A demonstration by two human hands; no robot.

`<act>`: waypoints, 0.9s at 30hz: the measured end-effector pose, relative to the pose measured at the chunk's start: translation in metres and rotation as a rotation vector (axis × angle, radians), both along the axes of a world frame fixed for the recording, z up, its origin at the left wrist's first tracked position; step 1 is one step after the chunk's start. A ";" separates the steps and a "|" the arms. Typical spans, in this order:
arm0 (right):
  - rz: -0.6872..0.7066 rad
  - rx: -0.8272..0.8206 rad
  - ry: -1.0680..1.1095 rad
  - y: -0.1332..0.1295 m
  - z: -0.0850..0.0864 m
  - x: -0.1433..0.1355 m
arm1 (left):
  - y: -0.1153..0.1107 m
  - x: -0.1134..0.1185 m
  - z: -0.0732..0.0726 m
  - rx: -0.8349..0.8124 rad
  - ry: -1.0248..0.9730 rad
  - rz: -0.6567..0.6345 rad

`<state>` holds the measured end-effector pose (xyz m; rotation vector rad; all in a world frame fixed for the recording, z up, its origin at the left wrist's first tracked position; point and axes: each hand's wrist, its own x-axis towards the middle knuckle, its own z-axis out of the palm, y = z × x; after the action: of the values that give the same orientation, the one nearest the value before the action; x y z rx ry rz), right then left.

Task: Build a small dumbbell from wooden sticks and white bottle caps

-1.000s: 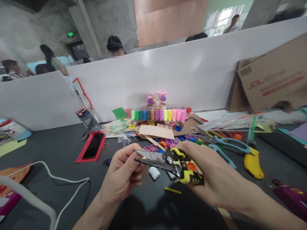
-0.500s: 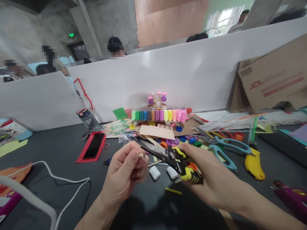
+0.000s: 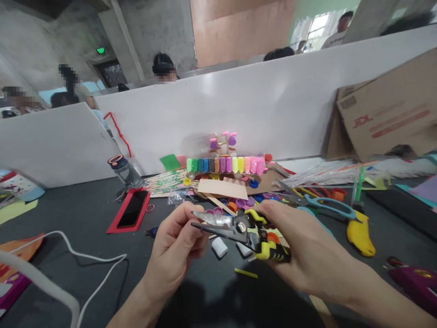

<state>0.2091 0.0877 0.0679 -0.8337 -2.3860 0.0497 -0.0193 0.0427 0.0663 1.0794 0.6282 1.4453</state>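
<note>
My right hand (image 3: 290, 241) grips black-and-yellow spring-loaded shears (image 3: 241, 227), whose blades are parted and point left. Their tips reach the fingertips of my left hand (image 3: 179, 241). Thumb and fingers of that hand are pinched together on a small pale piece, now mostly hidden by the blades and fingers. Beneath the shears, two white rounded pieces (image 3: 219, 248) rest on the dark table (image 3: 153, 282), the right one partly covered. A short yellow strip (image 3: 246, 273) lies nearer to me.
Blue-handled scissors (image 3: 329, 207), a yellow cutter (image 3: 362, 234) and a purple tool (image 3: 414, 278) lie right. Coloured clay packs (image 3: 223, 165), bottle caps and wooden sticks (image 3: 165, 182) stand behind. Left are a phone (image 3: 133, 208), a water bottle (image 3: 124, 171) and a white cable (image 3: 92, 255).
The shears have turned so the blades show flatter and more open, and their tips have moved left to my left fingertips. The pale piece there is now less visible.
</note>
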 end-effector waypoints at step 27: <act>-0.013 -0.063 0.010 -0.003 -0.004 -0.001 | 0.002 0.004 0.003 0.152 0.025 0.164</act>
<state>0.2082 0.0852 0.0636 -0.8762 -2.3801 0.1240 -0.0152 0.0446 0.0694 1.1877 0.6449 1.6449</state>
